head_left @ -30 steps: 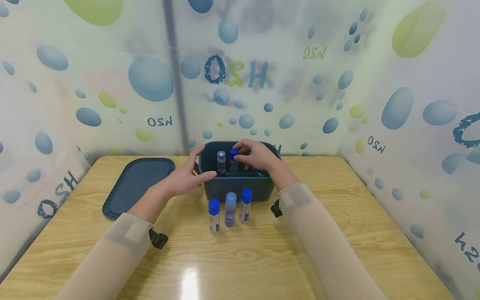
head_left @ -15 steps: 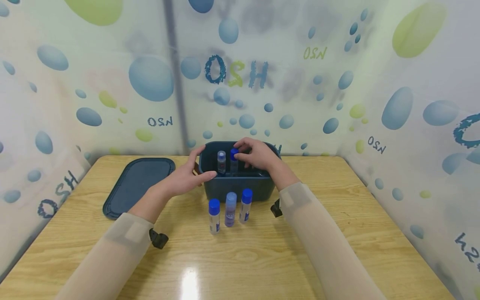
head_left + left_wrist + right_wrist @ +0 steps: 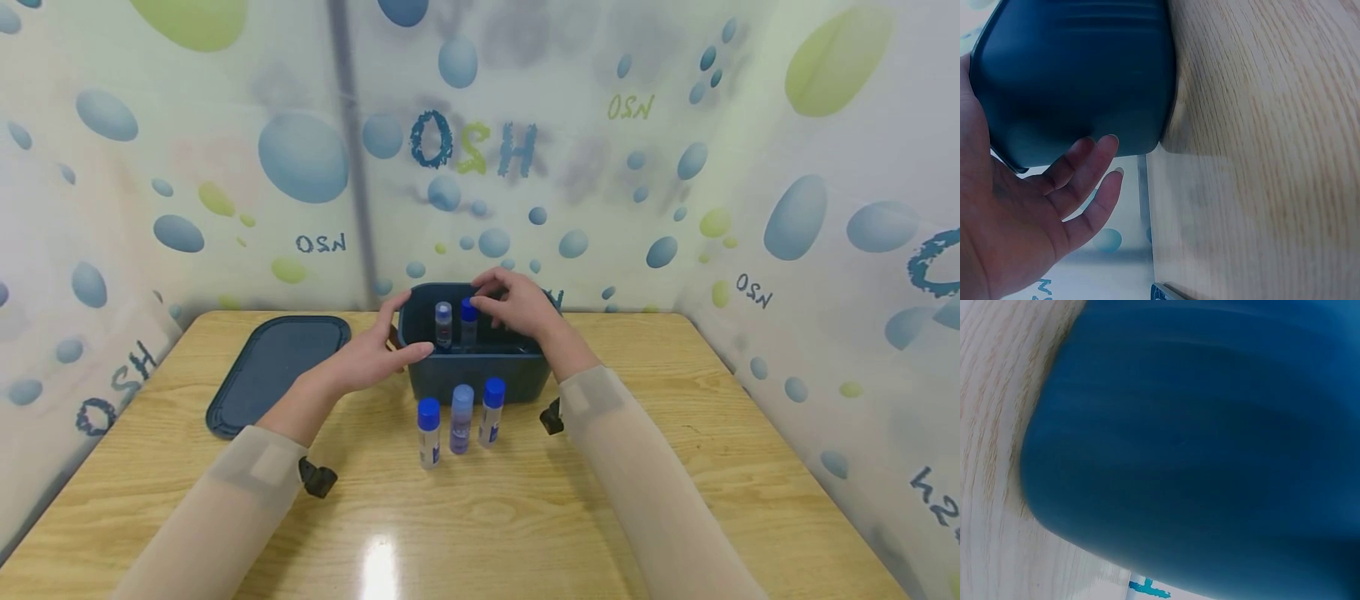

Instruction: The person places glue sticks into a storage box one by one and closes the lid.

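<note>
My left hand (image 3: pixel 372 354) rests with spread fingers at the left end of a dark blue bin (image 3: pixel 480 379), its thumb over the front rim. In the left wrist view the other fingers lie loosely beside the bin's end wall. Inside the bin stand two small tubes: a clear-capped tube (image 3: pixel 443 327) on the left, and a blue-capped tube (image 3: pixel 468 323) to its right. My right hand (image 3: pixel 521 307) reaches over the right side of the bin. Its thumb tip is right at the blue cap, with the other fingers raised off it. The right wrist view shows only bin wall up close.
In front of the bin stand three upright tubes: a clear tube with a blue cap (image 3: pixel 429 437), a light-blue-capped tube (image 3: pixel 461 421) and another blue-capped tube (image 3: pixel 492 415). A dark lid (image 3: pixel 279 373) lies flat on the wooden table (image 3: pixel 480 517) to the left. A patterned curtain hangs behind.
My right fingers have come off the blue cap and risen slightly up and to the right. The tube stays upright in the bin. My left hand has not moved.
</note>
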Motion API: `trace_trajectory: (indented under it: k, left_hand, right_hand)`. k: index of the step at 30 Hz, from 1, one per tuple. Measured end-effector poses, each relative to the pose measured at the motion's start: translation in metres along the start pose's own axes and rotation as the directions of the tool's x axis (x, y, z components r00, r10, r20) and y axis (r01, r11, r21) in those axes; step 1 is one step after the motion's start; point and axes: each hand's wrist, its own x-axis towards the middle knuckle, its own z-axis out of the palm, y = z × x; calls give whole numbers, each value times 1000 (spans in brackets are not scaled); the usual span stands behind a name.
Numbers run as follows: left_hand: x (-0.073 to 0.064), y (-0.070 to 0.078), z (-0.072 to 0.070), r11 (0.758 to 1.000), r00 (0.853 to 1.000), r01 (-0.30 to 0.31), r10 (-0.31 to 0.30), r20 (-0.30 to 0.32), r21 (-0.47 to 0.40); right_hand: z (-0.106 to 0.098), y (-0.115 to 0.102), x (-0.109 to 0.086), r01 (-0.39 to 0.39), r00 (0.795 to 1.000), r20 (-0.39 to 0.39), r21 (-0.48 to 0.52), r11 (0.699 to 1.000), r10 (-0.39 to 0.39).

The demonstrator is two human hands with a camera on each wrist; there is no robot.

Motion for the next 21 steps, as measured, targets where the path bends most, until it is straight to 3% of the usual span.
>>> trace_trajectory:
  k: [10,17,21]
  left_hand:
    - [1,0,1,1000,1000,4,-4,-11,0]
    - [1,0,2,1000,1000,-1,1,-2,-3]
    - [0,1,0,1000,1000,1,-1,-1,3]
  right_hand:
    - [-1,3,2,49,990,-136,76,996,-38]
    - [-14,-4,-3,139,959,-269,167,976,-90]
    - [-20,-8,-12,182,953,-277,210,961,-120]
